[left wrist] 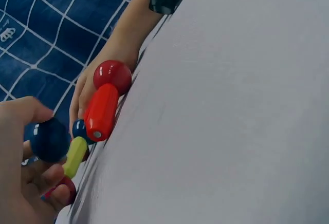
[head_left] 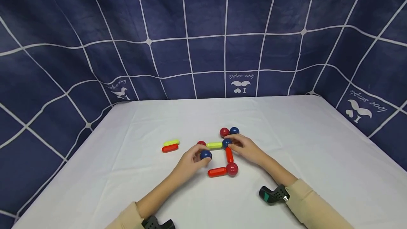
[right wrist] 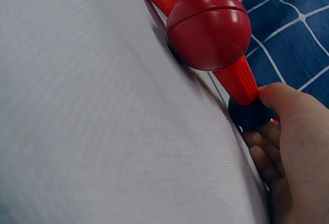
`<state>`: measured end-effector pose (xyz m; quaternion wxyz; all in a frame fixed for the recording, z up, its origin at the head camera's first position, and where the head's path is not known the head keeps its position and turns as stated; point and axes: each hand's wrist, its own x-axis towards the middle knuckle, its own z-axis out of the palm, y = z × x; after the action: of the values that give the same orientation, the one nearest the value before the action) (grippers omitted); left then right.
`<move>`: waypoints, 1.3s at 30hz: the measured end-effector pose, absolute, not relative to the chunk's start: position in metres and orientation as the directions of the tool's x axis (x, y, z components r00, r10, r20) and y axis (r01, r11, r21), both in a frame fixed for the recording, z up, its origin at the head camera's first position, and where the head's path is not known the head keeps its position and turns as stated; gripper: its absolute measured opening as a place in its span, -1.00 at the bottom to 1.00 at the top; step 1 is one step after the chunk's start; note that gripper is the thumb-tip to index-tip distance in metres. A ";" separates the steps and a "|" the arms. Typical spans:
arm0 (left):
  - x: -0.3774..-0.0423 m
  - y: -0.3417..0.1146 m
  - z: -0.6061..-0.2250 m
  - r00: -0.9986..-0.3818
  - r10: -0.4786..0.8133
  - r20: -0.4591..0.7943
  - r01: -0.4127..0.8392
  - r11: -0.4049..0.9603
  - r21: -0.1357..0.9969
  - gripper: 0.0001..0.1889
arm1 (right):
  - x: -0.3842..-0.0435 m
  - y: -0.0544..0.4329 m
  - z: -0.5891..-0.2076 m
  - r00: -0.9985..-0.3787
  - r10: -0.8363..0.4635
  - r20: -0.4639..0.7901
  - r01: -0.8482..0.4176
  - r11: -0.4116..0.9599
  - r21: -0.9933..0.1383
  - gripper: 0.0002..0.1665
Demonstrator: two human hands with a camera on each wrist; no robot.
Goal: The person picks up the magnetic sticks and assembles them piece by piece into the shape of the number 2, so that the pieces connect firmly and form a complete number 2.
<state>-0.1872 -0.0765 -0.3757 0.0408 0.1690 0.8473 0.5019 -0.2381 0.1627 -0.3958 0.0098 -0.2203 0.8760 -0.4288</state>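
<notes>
Between thumb and fingers my left hand (head_left: 187, 162) pinches a blue ball (head_left: 206, 155), also large in the left wrist view. Just behind that ball a red ball (head_left: 201, 143) joins a yellow-green rod (head_left: 214, 145). The rod runs to a second blue ball (head_left: 226, 142), which my right hand (head_left: 249, 150) grips from the right with thumb and fingers. From there a red rod (head_left: 229, 155) leads toward me to another red ball (head_left: 232, 169). A further red rod (head_left: 217, 172) sticks out leftward from this one, its free end nearer the left hand.
A loose red ball (head_left: 224, 132) and blue ball (head_left: 234, 130) sit side by side behind the right hand. To the left lie a yellow-green rod (head_left: 171, 142) and a red rod (head_left: 170, 148). A dark blue checked curtain (head_left: 203, 56) surrounds the white table (head_left: 133, 172).
</notes>
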 end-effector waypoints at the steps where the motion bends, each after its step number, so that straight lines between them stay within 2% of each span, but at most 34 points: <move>1: -0.186 -0.078 -0.378 -0.935 0.344 0.080 0.236 0.439 0.867 -0.71 | -0.238 0.162 -0.395 -0.901 -0.398 0.174 -0.381 0.533 -0.755 -0.59; 10: -0.187 -0.090 -0.382 -0.836 0.547 0.038 0.295 0.389 0.873 -0.73 | -0.232 0.162 -0.392 -0.903 -0.383 0.197 -0.395 0.553 -0.734 -0.59; 17: -0.191 -0.096 -0.384 -0.795 0.607 0.013 0.335 0.421 0.843 -0.73 | -0.215 0.161 -0.384 -0.903 -0.303 0.305 -0.430 0.674 -0.601 -0.71; 22: -0.194 -0.099 -0.382 -0.774 0.634 -0.011 0.347 0.439 0.828 -0.73 | -0.199 0.164 -0.381 -0.901 -0.377 0.214 -0.432 0.738 -0.519 -0.75; 29: -0.193 -0.097 -0.381 -0.775 0.631 -0.046 0.312 0.445 0.840 -0.68 | -0.185 0.166 -0.382 -0.821 -0.560 0.109 -0.552 0.731 -0.402 -0.67; 34: -0.193 -0.097 -0.382 -0.773 0.632 -0.045 0.311 0.440 0.842 -0.68 | -0.181 0.162 -0.380 -0.808 -0.587 0.053 -0.563 0.742 -0.364 -0.60; 39: -0.196 -0.097 -0.381 -0.775 0.630 -0.043 0.306 0.434 0.847 -0.70 | -0.182 0.160 -0.381 -0.819 -0.571 0.055 -0.548 0.751 -0.367 -0.71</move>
<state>-0.1956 -0.0972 -0.3811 0.1800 0.2828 0.8275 0.4504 -0.1824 0.1600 -0.3810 0.0305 -0.2993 0.9352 -0.1867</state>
